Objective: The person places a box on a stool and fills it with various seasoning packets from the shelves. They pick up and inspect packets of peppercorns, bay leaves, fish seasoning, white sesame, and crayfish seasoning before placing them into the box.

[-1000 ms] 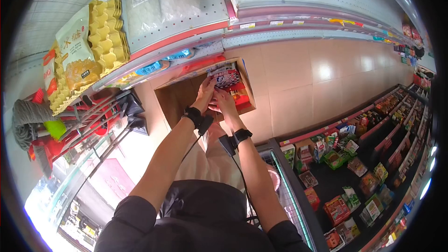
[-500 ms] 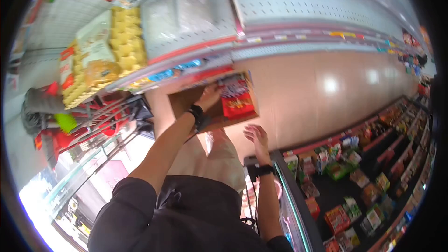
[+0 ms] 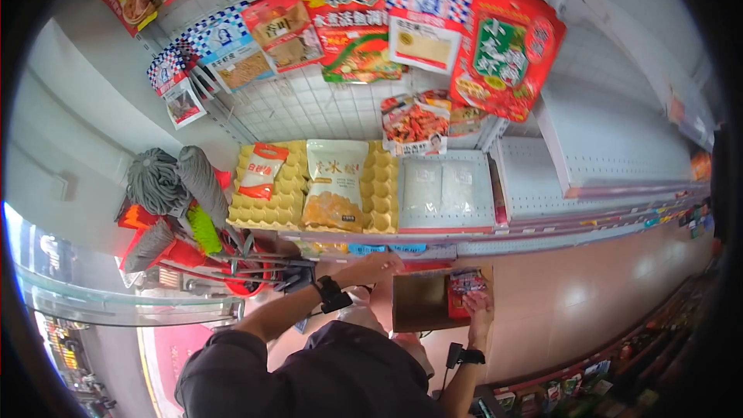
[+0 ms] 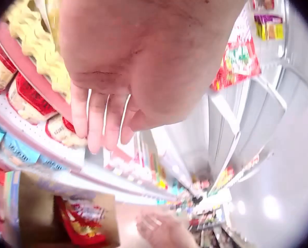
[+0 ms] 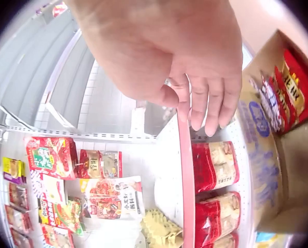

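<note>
My left hand [image 3: 378, 268] is beside the lower shelf edge, left of an open cardboard box [image 3: 422, 292]. Its fingers are extended and hold nothing in the left wrist view. Over the box's right side, in the head view, is my right hand [image 3: 480, 308]; the right wrist view shows its fingers relaxed with nothing in them. Red packets [image 5: 297, 90] stand together at one end of the box, and the rest of its inside shows bare cardboard. In the head view the right hand overlaps part of the packets.
Yellow egg-tray sheets [image 3: 379, 193] on the shelf carry a white pouch [image 3: 335, 178] and a small red bag [image 3: 263, 170]. Seasoning packets [image 3: 352, 27] hang on the wire grid above. Mops [image 3: 159, 178] stand at the left. Lower down sit red-and-white bags [image 5: 216, 165].
The view has tilted up toward the shelves and hanging packets. Both hands were together at the box, then parted: the left moved out leftward, the right swung away and came back to the box's right side.
</note>
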Demonstrator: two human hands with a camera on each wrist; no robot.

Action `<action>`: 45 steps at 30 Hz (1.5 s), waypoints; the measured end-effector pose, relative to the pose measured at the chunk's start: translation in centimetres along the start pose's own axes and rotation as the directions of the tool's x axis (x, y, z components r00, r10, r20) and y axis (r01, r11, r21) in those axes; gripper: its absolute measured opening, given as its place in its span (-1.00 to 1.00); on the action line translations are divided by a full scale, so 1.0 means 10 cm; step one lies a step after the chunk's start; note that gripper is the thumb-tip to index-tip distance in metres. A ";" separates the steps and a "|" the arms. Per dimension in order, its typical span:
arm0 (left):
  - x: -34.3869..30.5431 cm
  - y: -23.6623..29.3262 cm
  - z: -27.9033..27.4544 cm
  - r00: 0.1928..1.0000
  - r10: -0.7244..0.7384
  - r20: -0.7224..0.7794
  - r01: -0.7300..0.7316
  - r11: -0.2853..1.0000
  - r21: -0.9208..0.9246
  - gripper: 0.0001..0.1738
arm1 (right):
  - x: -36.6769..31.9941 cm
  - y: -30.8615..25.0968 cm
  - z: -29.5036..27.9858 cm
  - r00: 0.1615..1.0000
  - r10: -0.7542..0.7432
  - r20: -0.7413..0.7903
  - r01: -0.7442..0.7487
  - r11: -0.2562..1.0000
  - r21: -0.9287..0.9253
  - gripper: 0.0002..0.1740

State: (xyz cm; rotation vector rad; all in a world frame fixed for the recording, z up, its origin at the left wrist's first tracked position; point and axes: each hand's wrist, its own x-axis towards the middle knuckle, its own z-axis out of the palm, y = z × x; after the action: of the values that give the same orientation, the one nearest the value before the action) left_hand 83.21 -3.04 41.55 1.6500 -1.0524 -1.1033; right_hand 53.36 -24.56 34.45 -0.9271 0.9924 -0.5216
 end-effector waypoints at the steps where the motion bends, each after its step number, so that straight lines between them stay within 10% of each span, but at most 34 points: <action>1: 0.00 -0.11 -0.17 0.992 0.021 -0.122 -0.022 1.000 -0.006 -0.78 | -0.01 0.04 0.19 1.000 0.007 0.007 -0.008 0.999 0.038 -0.72; 6: -0.07 0.02 -0.96 0.890 0.034 -0.455 -0.141 0.969 -0.204 -0.80 | -0.17 0.15 1.12 0.988 0.039 0.151 -0.029 0.997 -0.068 -0.68; 12: -0.07 0.28 -2.00 0.912 0.046 -0.407 -0.182 0.936 -0.303 -0.80 | -0.23 0.13 1.85 0.970 0.121 0.212 -0.037 0.932 -0.362 -0.61; 18: 0.04 0.97 -2.82 0.733 0.235 -0.639 -0.472 0.852 -0.228 -0.59 | -0.19 0.08 2.15 0.963 0.036 0.266 0.049 0.951 -0.306 -0.65; 20: 0.09 1.20 -3.04 0.621 0.175 -0.764 -0.647 0.665 -0.373 -0.50 | -0.20 0.04 2.18 0.962 0.011 0.272 0.081 0.943 -0.324 -0.65; 27: 0.54 1.26 -3.57 0.633 0.059 -0.772 -0.772 0.122 -0.624 -0.59 | -0.42 -0.17 2.21 0.976 -0.060 0.210 0.138 0.915 -0.379 -0.66; 33: 0.37 1.40 -3.32 0.561 -0.046 -0.826 -0.796 0.245 -0.554 -0.73 | -0.39 -0.25 2.25 0.977 -0.015 0.213 0.104 0.906 -0.410 -0.67; 38: 0.13 1.48 -3.21 0.617 -0.008 -0.787 -0.773 0.179 -0.608 -0.77 | -0.28 -1.49 3.76 0.717 -0.385 0.581 0.671 0.606 -0.426 -0.70; 45: -0.05 1.46 -3.15 0.655 -0.015 -0.755 -0.741 0.180 -0.646 -0.83 | -0.16 -2.65 5.86 0.514 -0.637 0.574 0.796 0.604 -0.043 -0.62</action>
State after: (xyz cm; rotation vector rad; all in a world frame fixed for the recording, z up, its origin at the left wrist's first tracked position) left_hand 110.49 -0.20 62.80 0.4929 -0.1388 -0.4666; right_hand 104.94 -12.92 71.12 -1.6935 0.1230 -0.7830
